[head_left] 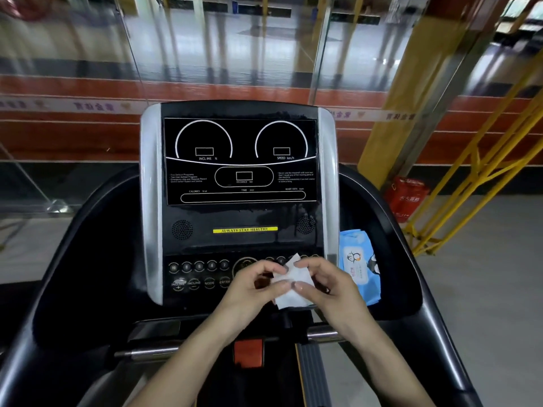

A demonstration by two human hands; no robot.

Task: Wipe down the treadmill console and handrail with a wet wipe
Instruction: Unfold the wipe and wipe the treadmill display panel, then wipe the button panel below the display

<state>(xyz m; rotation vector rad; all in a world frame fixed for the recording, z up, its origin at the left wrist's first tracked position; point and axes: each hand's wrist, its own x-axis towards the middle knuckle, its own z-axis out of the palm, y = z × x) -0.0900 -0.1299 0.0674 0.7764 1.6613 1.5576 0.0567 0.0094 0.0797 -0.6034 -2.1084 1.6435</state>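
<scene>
A white wet wipe [291, 284] is held between both hands above the lower button panel of the black treadmill console [241, 183]. My left hand [249, 289] pinches its left edge with thumb and fingers. My right hand [329, 286] pinches its right side. A blue pack of wet wipes [357, 265] lies in the tray to the right of the console. The black handrail [73, 245] curves around both sides, and a silver crossbar [152, 352] runs below the console.
A red safety key block [248, 352] sits under the console on the crossbar. A glass wall stands behind the treadmill. Yellow metal frames [470, 171] and a red box [407, 198] are on the floor to the right.
</scene>
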